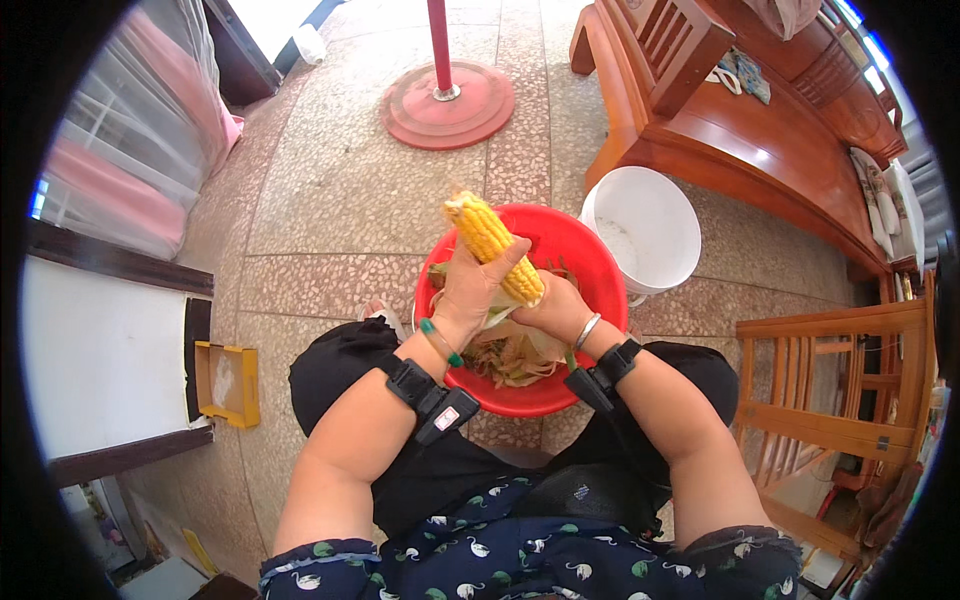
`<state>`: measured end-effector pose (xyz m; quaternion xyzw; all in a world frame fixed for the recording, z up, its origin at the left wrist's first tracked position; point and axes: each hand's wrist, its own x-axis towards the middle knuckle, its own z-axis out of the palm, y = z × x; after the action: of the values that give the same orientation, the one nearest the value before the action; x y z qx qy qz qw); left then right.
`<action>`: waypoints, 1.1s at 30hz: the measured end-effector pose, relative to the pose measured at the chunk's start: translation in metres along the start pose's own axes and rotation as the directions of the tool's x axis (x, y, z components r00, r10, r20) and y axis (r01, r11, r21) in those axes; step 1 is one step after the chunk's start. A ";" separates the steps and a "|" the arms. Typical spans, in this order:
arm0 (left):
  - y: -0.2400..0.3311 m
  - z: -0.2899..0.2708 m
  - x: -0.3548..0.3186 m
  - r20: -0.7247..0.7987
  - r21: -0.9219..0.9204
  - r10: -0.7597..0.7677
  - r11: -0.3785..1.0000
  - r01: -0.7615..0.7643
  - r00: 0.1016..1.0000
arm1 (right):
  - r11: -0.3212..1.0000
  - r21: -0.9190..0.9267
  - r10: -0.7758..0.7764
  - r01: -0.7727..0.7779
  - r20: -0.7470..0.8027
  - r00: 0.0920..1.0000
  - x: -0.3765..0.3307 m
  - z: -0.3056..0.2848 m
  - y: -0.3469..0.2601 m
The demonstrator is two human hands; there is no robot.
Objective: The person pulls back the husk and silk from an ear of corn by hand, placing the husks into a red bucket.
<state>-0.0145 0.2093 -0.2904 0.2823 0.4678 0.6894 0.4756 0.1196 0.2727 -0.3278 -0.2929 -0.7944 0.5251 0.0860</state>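
An ear of corn (492, 245), its yellow kernels bare, slants over a red basin (590, 255). My left hand (472, 290) is closed round the ear, with the thumb lying across the kernels. At the ear's lower end my right hand (560, 308) is closed on pale corn husk, its fingertips partly hidden behind the ear. Strands of silk stick out at the upper tip of the ear. Loose green and tan husks (510, 362) lie in the basin beneath both hands.
A white bucket (660, 225) stands against the basin's right side. Beyond, a red round pole base (450, 105) rests on the speckled floor. A wooden bench (730, 150) is at upper right, a wooden chair (830, 390) at right, and a yellow box (228, 385) at left.
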 end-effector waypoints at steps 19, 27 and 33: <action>-0.011 -0.014 0.018 -0.133 -0.306 -0.585 0.792 0.528 0.800 | 0.746 -0.613 -0.283 0.260 0.061 0.957 -0.015 0.013 -0.002; 0.005 -0.011 0.027 -0.105 -0.470 -0.549 0.762 0.445 0.829 | 0.874 -0.438 -0.246 0.208 -0.032 0.969 -0.025 0.000 -0.015; 0.034 -0.028 0.024 -0.106 -0.608 -0.424 0.744 0.279 0.900 | 0.973 -0.031 -0.232 0.230 -0.163 0.959 -0.035 -0.007 -0.012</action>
<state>-0.0608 0.2171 -0.2717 -0.0540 0.3342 0.7240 0.6010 0.1462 0.2553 -0.3084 -0.2413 -0.8164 0.4806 0.2106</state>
